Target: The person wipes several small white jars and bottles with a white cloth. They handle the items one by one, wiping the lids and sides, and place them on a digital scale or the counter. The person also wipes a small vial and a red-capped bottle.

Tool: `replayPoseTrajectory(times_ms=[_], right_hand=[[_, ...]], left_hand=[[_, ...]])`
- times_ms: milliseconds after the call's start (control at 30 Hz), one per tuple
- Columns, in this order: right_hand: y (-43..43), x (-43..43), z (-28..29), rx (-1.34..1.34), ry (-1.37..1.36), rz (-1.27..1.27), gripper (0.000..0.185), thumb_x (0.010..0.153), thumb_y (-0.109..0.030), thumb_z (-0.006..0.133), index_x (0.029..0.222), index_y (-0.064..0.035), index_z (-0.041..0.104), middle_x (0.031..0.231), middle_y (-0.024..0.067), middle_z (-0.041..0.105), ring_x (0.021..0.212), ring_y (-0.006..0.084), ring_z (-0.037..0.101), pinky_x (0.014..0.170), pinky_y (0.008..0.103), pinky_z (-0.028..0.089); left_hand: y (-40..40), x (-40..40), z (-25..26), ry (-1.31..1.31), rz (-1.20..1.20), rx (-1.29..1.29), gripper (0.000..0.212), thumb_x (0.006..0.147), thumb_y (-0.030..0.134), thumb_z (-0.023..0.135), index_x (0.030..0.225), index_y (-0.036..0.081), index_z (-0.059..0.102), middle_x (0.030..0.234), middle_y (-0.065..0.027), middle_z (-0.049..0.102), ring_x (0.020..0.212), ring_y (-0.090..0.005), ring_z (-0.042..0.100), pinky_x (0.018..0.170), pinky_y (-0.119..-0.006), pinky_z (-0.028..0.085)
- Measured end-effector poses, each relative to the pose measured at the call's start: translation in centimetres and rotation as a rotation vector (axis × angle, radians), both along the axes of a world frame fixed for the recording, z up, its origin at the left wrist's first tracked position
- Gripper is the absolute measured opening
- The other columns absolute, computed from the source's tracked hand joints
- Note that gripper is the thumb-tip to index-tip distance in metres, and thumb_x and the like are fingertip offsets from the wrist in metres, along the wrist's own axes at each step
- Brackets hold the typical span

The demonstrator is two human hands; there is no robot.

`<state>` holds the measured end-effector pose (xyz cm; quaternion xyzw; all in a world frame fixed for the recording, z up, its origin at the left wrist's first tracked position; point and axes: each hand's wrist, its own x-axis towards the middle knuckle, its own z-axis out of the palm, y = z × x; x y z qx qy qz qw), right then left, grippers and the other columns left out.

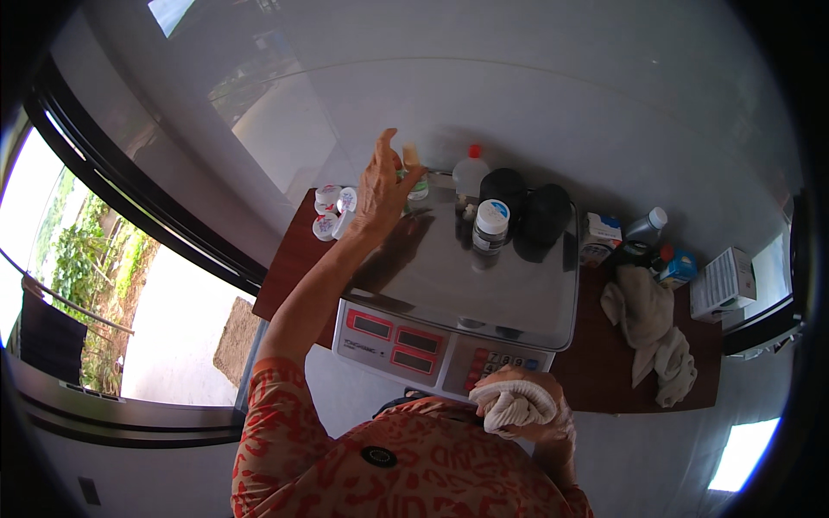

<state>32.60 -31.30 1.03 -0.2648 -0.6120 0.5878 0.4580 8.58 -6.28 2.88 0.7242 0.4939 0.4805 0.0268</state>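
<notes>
My left hand (382, 194) reaches over the back left of the metal pan (414, 265) of a digital weighing scale. Its thumb is at a small clear bottle (420, 189) with a blurred pale cap, and one finger points up. Whether the fingers grip the bottle is unclear. Near my body, my right hand (554, 401) holds a bunched whitish ribbed cloth (518, 403) in front of the scale's keypad (499, 362). On the pan stand a white-capped jar (490, 228), two dark rounded objects (546, 215) and, toward the back, a red-capped translucent bottle (471, 173).
Several white round containers (327, 210) are grouped left of the scale on the brown tabletop (285, 278). To the right are a crumpled cloth (647, 330), a carton (601, 236), a silver bottle (646, 225), a blue box (679, 267) and a white box (722, 285). A pale wall (531, 97) rises behind.
</notes>
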Motion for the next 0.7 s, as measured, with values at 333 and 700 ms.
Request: replayPoseTrajectory(times_ms=[333, 700], right_hand=[[-0.4, 2.2, -1.0, 0.048, -0.135, -0.048, 0.041, 0.069, -0.018, 0.080, 0.103, -0.0037, 0.063, 0.095, 0.0085, 0.065, 0.083, 0.0196, 0.065, 0.071, 0.0302, 0.054], [-1.5, 4.4, -0.7, -0.043, -0.008, -0.042, 0.040, 0.069, -0.013, 0.079, 0.103, -0.0001, 0.062, 0.096, 0.0116, 0.065, 0.084, 0.0193, 0.065, 0.072, 0.0309, 0.054]], left_hand=[[-7.0, 5.1, 3.5, 0.258, -0.285, 0.061, 0.047, 0.068, 0.028, 0.079, 0.103, 0.003, 0.060, 0.093, -0.0074, 0.048, 0.081, -0.0230, 0.054, 0.068, -0.037, 0.048], [-8.5, 7.7, 2.4, 0.308, -0.267, 0.013, 0.044, 0.061, 0.021, 0.083, 0.097, 0.003, 0.063, 0.100, -0.0075, 0.048, 0.092, -0.0231, 0.053, 0.075, -0.035, 0.046]])
